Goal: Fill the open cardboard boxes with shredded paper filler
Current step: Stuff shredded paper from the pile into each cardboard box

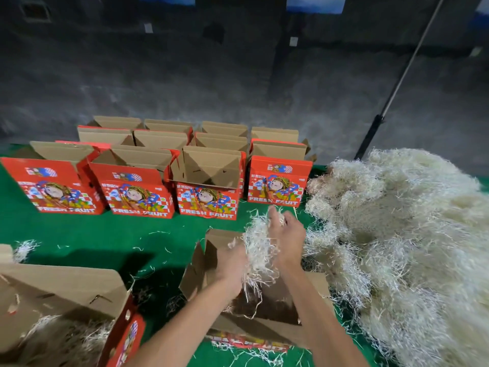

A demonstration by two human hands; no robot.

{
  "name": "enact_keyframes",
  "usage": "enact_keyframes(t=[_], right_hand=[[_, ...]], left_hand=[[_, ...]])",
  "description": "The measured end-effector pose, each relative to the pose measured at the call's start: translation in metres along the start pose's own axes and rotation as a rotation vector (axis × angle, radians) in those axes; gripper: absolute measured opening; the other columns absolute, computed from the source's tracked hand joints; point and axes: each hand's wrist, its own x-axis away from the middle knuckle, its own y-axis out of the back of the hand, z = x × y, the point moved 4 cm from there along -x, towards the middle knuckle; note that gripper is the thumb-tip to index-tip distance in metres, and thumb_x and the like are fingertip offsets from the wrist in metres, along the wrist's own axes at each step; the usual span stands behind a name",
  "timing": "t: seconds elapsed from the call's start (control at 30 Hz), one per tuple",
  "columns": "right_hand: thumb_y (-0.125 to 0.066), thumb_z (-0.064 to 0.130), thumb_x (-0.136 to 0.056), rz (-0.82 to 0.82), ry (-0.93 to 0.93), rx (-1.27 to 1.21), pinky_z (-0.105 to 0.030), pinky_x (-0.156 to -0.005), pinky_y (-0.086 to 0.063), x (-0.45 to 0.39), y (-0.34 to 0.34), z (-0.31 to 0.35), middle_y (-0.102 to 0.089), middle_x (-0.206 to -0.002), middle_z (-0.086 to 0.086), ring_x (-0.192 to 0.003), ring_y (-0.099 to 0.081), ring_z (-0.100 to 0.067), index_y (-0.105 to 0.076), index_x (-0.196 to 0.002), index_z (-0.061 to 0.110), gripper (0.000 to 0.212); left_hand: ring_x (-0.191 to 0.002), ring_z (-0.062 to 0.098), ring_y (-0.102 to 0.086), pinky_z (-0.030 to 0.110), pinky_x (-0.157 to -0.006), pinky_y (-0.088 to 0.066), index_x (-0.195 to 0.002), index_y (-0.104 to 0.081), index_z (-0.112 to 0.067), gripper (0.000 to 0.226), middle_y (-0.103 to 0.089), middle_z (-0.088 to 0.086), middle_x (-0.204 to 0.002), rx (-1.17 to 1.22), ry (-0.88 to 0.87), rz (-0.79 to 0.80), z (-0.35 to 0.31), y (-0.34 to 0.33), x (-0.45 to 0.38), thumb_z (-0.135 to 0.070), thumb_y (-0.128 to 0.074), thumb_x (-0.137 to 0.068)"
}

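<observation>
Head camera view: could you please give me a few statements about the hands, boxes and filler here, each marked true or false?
1. Both hands, left hand and right hand, hold a clump of shredded paper above the open box. True.
2. The big filler pile lies left of the hands. False: it lies to the right.
3. The surface is green. True.
4. The far boxes have closed flaps. False: they stand open.

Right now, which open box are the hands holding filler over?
The near box directly under both hands, flaps up, front print facing the camera. The standing row beyond and the filled box at lower left are untouched.
</observation>
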Motion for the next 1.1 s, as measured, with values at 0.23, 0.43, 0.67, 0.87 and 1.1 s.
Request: enact_keyframes(t=[0.23,0.43,0.67,0.87,1.1], right_hand=[[-0.058,0.027,-0.100,-0.016,-0.250,-0.029,-0.022,-0.037,-0.032,0.020,-0.004,-0.042,-0.056,-0.055,0.003,-0.042,-0.039,-0.011,-0.064,-0.085,0.027,0.016],[-0.050,0.055,-0.098,-0.115,-0.188,-0.170,-0.022,-0.036,-0.026,0.003,0.011,-0.004,-0.040,-0.046,0.009,-0.040,-0.030,-0.012,-0.053,-0.071,0.022,0.043],[-0.048,0.070,-0.091,-0.019,-0.241,-0.197,-0.023,-0.044,-0.032,0.007,0.033,-0.012,-0.035,-0.047,0.007,-0.040,-0.030,-0.009,-0.049,-0.076,0.019,0.053],[-0.030,0.087,-0.084,0.230,-0.414,-0.309,-0.030,-0.061,-0.045,0.011,0.025,-0.003,-0.056,-0.061,-0.005,-0.054,-0.056,-0.018,-0.062,-0.099,0.010,0.085],[-0.064,0.047,-0.094,0.251,-0.215,-0.349,-0.031,-0.052,-0.042,0.021,0.019,0.023,-0.058,-0.068,-0.002,-0.052,-0.049,-0.016,-0.062,-0.098,0.012,0.035]], left_hand=[[-0.082,0.020,-0.053,0.037,-0.091,-0.047,-0.099,-0.050,-0.011,0.035,-0.057,0.001,-0.089,0.141,-0.050,-0.093,-0.039,-0.006,-0.021,-0.041,-0.064,-0.091],[-0.056,0.016,-0.043,0.029,-0.048,-0.039,-0.128,-0.053,-0.003,0.033,-0.056,0.003,-0.080,0.120,0.054,-0.125,0.004,0.000,-0.017,-0.019,-0.046,-0.099],[-0.051,0.008,-0.039,0.027,-0.052,-0.042,-0.115,-0.056,-0.010,0.041,-0.038,-0.008,-0.062,0.113,-0.082,-0.153,-0.022,0.035,-0.025,-0.045,-0.055,-0.096],[-0.085,0.004,-0.055,0.033,-0.088,-0.038,-0.103,-0.069,-0.031,0.098,-0.059,-0.010,-0.094,-0.324,-0.273,0.234,-0.020,0.030,0.005,-0.100,-0.008,-0.069],[-0.085,0.008,-0.064,0.027,-0.075,-0.049,-0.103,-0.062,-0.038,0.050,-0.069,-0.012,-0.097,-0.166,-0.378,0.150,-0.032,0.023,0.020,-0.078,-0.064,-0.073]])
